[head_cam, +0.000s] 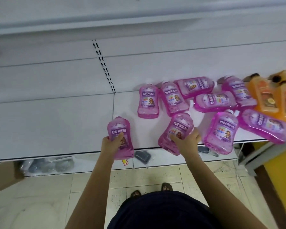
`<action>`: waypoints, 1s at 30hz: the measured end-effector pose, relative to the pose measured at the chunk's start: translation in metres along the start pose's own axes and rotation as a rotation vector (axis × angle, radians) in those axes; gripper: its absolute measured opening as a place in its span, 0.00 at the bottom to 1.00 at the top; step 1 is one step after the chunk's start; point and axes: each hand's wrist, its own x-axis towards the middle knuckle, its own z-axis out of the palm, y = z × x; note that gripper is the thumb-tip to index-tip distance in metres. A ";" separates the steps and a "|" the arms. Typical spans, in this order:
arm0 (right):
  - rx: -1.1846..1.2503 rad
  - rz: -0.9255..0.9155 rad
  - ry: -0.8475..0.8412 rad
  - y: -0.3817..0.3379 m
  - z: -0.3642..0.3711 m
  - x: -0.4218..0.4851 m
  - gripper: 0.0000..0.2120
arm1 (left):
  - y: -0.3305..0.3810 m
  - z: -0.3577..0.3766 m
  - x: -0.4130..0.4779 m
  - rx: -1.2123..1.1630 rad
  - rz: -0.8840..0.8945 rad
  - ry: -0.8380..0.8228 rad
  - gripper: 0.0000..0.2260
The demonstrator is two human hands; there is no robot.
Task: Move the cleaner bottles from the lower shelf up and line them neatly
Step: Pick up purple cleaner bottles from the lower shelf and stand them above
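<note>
left hand (111, 143) grips left pink bottle (120, 129) low on its body, over the white shelf (56, 123) front edge | right hand (187, 139) grips right pink bottle (178, 128), tilted | beyond and right of hands: loose pink bottles (148, 101) scattered flat on shelf | farthest right: orange bottles (264, 98)

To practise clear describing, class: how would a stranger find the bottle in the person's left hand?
Start at the wide white shelf and its heap of pink bottles. Look left of the heap, near the shelf's front edge, below the slotted black strip. The bottle is the leftmost one, gripped by the left hand, with bare shelf between it and the rest.
</note>
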 end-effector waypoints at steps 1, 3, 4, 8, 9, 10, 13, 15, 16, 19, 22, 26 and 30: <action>0.052 0.086 -0.019 0.001 -0.001 0.005 0.46 | 0.000 -0.003 0.002 -0.037 -0.022 -0.027 0.10; 0.182 0.210 -0.046 0.002 0.000 0.011 0.44 | -0.001 -0.008 0.005 -0.076 -0.048 -0.063 0.10; 0.242 0.244 -0.042 0.002 0.000 0.011 0.38 | -0.002 -0.010 0.006 -0.079 -0.064 -0.078 0.11; 0.290 0.281 -0.055 0.005 -0.001 0.011 0.21 | 0.001 -0.016 0.007 -0.123 -0.084 -0.141 0.09; 0.289 0.290 -0.063 0.004 -0.002 0.007 0.22 | 0.000 -0.017 0.006 -0.133 -0.084 -0.154 0.09; 0.281 0.291 -0.066 0.005 -0.002 0.003 0.24 | -0.001 -0.019 0.006 -0.145 -0.081 -0.164 0.09; 0.290 0.301 -0.112 0.013 -0.005 -0.015 0.20 | -0.010 -0.023 0.001 -0.181 -0.052 -0.194 0.11; 0.323 0.267 -0.121 0.021 -0.007 -0.033 0.16 | -0.018 -0.027 -0.003 -0.205 -0.030 -0.195 0.16; 0.327 0.231 -0.109 0.026 -0.008 -0.042 0.14 | -0.022 -0.030 -0.005 -0.212 -0.020 -0.181 0.18; 0.324 0.133 -0.052 0.045 -0.009 -0.072 0.08 | -0.032 -0.041 -0.010 -0.197 0.011 -0.139 0.25; 0.348 0.096 -0.055 0.066 -0.010 -0.098 0.13 | -0.039 -0.054 -0.021 -0.204 0.056 -0.130 0.21; 0.411 -0.030 -0.108 0.085 -0.022 -0.122 0.20 | -0.039 -0.069 -0.047 -0.284 0.206 -0.134 0.17; 0.420 -0.183 -0.148 0.077 -0.049 -0.137 0.27 | -0.032 -0.078 -0.081 -0.383 0.377 -0.134 0.15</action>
